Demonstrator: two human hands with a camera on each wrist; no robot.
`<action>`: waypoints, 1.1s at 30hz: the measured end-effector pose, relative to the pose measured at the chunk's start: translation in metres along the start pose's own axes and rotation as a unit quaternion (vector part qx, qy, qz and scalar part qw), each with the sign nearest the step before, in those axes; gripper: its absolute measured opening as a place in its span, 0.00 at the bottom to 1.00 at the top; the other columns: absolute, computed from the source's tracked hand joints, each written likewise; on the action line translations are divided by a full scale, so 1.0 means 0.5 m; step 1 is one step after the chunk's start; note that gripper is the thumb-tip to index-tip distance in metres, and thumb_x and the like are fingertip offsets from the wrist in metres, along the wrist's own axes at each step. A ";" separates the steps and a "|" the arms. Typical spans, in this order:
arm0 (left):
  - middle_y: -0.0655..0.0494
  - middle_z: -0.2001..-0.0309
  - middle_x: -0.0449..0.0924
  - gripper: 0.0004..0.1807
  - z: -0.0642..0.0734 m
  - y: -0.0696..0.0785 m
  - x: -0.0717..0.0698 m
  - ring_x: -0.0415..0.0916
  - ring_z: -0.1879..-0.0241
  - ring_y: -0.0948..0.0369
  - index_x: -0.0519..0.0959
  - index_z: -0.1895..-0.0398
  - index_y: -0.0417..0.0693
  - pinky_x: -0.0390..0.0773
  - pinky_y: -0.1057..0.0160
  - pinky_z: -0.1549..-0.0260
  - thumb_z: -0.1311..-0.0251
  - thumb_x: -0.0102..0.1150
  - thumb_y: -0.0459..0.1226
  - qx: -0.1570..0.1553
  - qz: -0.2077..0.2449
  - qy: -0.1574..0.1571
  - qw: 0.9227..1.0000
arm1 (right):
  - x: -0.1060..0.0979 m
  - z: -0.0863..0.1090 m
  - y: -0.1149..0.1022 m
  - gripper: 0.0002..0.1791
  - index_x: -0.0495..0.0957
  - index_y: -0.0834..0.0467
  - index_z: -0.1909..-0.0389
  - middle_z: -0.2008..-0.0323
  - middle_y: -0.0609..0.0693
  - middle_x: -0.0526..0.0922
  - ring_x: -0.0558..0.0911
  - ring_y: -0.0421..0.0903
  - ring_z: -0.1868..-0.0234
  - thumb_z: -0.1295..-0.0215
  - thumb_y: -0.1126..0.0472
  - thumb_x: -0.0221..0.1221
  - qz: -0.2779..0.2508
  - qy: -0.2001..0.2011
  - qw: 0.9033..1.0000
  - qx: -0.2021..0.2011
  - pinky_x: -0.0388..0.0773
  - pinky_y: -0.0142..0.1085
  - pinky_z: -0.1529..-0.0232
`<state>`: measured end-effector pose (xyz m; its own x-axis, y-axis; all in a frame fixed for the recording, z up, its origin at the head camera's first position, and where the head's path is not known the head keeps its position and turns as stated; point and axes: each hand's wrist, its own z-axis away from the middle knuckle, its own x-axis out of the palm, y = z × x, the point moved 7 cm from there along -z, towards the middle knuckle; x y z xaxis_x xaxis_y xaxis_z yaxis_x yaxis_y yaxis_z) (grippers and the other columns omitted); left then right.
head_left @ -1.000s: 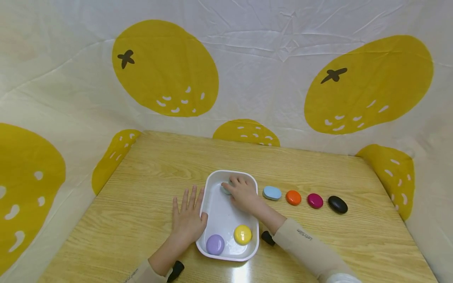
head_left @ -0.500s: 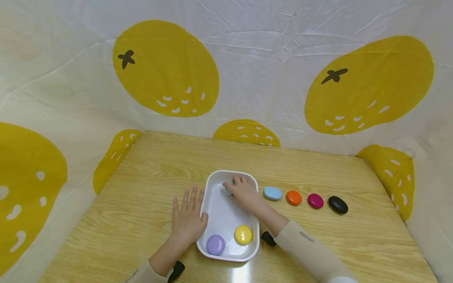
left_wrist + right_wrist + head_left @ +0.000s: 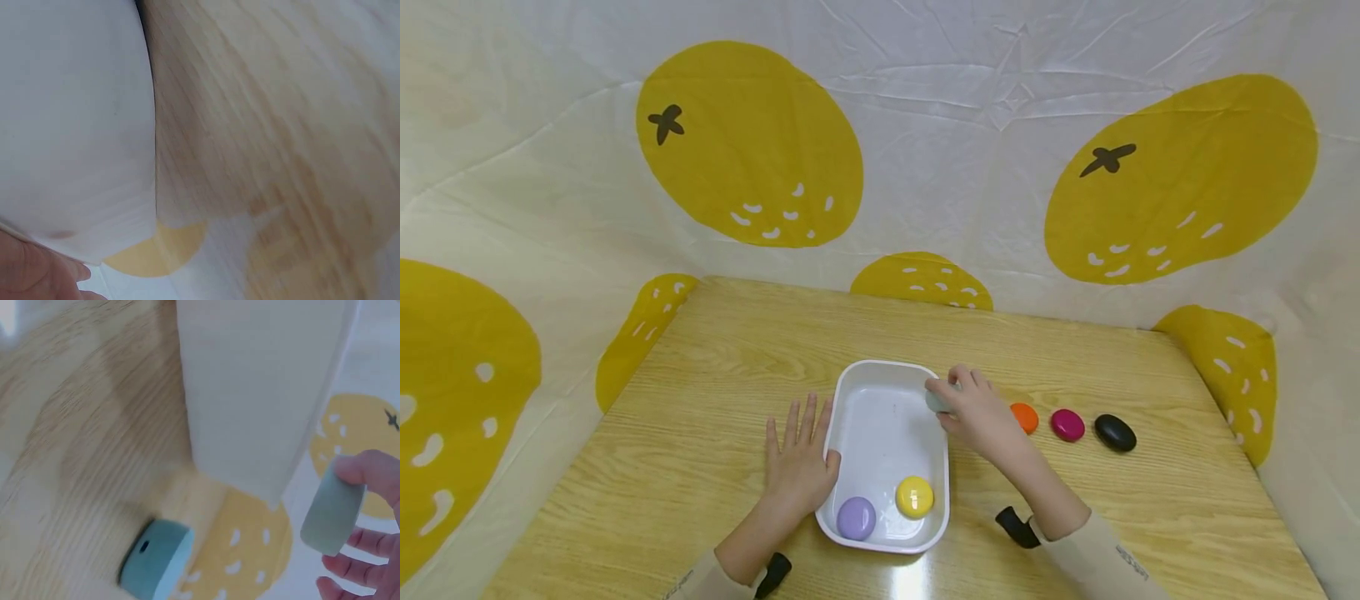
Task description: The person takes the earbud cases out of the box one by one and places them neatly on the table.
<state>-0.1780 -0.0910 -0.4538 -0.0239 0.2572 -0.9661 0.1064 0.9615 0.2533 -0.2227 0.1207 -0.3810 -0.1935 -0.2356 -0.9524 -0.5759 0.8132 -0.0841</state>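
My right hand (image 3: 981, 417) pinches a smooth pale green rounded piece (image 3: 937, 400) between thumb and fingers, over the right rim of the white tray (image 3: 883, 454). The right wrist view shows this green piece (image 3: 334, 512) held edge-on, clear of the tray wall. My left hand (image 3: 801, 471) lies with fingers spread along the tray's left side, thumb at the rim. Inside the tray, near its front, are a round lilac piece (image 3: 856, 518) and a round yellow piece (image 3: 915, 497). A light blue oblong piece (image 3: 156, 559) with a small dark slot stands beside the tray; my right hand hides it in the head view.
Right of my right hand, an orange piece (image 3: 1024, 418), a magenta piece (image 3: 1067, 425) and a black oval piece (image 3: 1116, 433) lie in a row on the wooden table (image 3: 737, 350). A fruit-printed cloth (image 3: 940, 167) hangs behind the table.
My right hand has lifted the pale green piece out of the tray's back part and moved it right, over the rim. My left hand and the other pieces have stayed put.
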 end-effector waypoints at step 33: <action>0.47 0.29 0.45 0.35 0.001 0.000 0.001 0.40 0.30 0.45 0.51 0.29 0.49 0.36 0.38 0.38 0.41 0.43 0.44 0.001 0.001 0.004 1.000 | 0.110 0.121 0.071 0.24 0.76 0.50 0.55 0.68 0.50 0.68 0.70 0.49 0.67 0.56 0.58 0.70 0.018 -0.092 0.993 0.067 0.69 0.38 0.73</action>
<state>-0.1778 -0.0908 -0.4544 -0.0323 0.2604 -0.9650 0.1088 0.9606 0.2556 -0.2054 0.1688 -0.4541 -0.0569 -0.1131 -0.9919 -0.4581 0.8858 -0.0748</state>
